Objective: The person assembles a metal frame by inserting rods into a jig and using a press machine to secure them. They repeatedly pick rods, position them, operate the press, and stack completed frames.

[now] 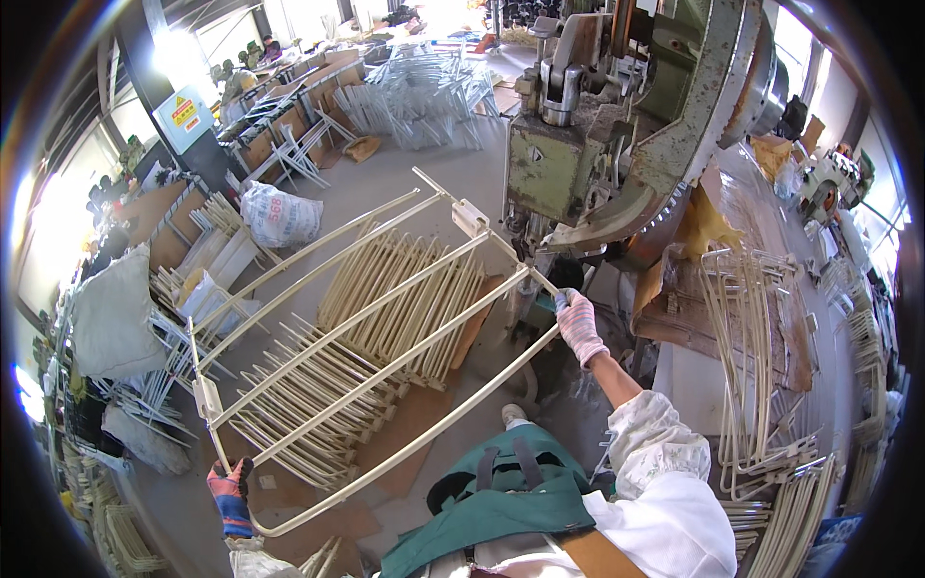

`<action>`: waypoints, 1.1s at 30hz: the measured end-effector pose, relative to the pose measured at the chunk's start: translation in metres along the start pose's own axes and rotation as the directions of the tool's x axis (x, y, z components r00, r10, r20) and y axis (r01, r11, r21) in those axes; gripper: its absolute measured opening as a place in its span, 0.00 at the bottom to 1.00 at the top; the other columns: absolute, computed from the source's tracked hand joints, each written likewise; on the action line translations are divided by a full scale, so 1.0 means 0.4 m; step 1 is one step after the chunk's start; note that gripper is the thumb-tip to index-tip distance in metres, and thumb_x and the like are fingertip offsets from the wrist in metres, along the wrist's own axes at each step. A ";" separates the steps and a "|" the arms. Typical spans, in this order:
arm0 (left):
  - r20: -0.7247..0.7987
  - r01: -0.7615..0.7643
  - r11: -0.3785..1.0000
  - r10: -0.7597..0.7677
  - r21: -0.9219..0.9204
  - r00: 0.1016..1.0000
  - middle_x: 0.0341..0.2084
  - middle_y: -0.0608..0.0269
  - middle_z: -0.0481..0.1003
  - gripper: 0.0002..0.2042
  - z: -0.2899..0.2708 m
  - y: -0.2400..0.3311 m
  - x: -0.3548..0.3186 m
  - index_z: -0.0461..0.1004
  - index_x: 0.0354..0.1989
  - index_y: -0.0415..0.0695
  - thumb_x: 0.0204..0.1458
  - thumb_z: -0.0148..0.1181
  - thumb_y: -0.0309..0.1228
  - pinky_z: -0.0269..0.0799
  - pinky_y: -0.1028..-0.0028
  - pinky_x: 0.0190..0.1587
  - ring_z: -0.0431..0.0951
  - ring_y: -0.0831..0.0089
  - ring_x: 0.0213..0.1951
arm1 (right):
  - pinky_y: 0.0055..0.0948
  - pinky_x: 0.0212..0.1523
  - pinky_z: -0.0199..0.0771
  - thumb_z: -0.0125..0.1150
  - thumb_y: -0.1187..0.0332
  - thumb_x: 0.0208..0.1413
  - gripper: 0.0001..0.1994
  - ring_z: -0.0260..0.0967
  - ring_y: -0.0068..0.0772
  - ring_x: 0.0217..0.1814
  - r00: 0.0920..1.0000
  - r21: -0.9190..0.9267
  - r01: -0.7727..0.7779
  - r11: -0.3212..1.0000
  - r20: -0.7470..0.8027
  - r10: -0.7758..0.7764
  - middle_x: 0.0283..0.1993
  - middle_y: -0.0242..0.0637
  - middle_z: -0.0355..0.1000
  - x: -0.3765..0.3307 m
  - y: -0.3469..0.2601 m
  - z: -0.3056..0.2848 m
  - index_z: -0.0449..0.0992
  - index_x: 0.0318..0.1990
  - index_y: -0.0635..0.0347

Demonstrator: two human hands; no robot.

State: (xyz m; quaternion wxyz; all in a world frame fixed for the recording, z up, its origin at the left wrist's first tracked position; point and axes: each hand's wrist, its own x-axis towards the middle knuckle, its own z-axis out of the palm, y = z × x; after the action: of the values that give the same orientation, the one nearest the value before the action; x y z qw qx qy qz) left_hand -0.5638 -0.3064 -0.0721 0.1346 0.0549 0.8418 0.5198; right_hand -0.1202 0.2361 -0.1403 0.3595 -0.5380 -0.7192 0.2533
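Workshop floor (424,183), concrete, littered with stacked cream rods (385,318). Your left hand (229,486), lower left, grips one end of a cream wire frame (366,332); your right hand (578,323), centre, is closed on the other end, under the green press (617,125).

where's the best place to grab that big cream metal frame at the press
Probably at its two short end bars, one hand per end from outside: the left hand and right hand grip the frame so; its long thin rails look hard to balance mid-span.
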 end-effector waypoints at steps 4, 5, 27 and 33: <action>-0.118 -0.258 0.965 0.251 -0.046 0.961 0.11 0.69 0.67 0.08 -0.041 -0.212 0.124 0.69 0.25 0.45 0.43 0.65 0.26 0.57 0.77 0.09 0.67 0.77 0.10 | 0.30 0.26 0.62 0.50 0.69 0.56 0.06 0.58 0.33 0.23 0.999 0.122 0.031 0.992 0.039 -0.036 0.21 0.39 0.65 0.017 -0.018 -0.020 0.71 0.33 0.62; -0.105 -0.222 0.974 0.217 -0.045 0.971 0.13 0.68 0.68 0.08 -0.040 -0.206 0.118 0.69 0.25 0.44 0.44 0.64 0.26 0.59 0.78 0.11 0.68 0.77 0.12 | 0.27 0.25 0.60 0.50 0.69 0.56 0.07 0.55 0.24 0.22 0.998 0.146 0.031 0.989 0.052 -0.040 0.20 0.33 0.63 0.018 -0.025 -0.040 0.71 0.34 0.63; -0.294 -0.148 0.892 0.292 0.428 0.910 0.29 0.54 0.74 0.14 -0.116 -0.182 -0.316 0.72 0.35 0.34 0.41 0.65 0.29 0.72 0.71 0.35 0.74 0.67 0.30 | 0.29 0.13 0.58 0.65 0.53 0.40 0.21 0.56 0.26 0.12 0.766 0.092 -0.444 0.891 0.555 0.324 0.13 0.31 0.59 0.001 -0.150 0.010 0.69 0.29 0.63; -0.249 -0.077 0.976 0.025 -0.201 0.968 0.19 0.66 0.71 0.07 -0.034 -0.362 -0.198 0.71 0.26 0.40 0.41 0.65 0.21 0.66 0.77 0.22 0.70 0.78 0.20 | 0.22 0.16 0.59 0.66 0.66 0.41 0.13 0.59 0.22 0.16 0.920 0.364 -0.270 0.891 0.370 0.128 0.16 0.28 0.62 0.105 -0.191 -0.046 0.68 0.31 0.60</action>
State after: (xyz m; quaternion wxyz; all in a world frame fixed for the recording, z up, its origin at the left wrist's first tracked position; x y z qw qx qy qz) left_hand -0.4851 -0.4020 -0.1817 0.0210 -0.0025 0.7908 0.6117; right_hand -0.1576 0.2534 -0.0613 0.3076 -0.4715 -0.6412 0.5215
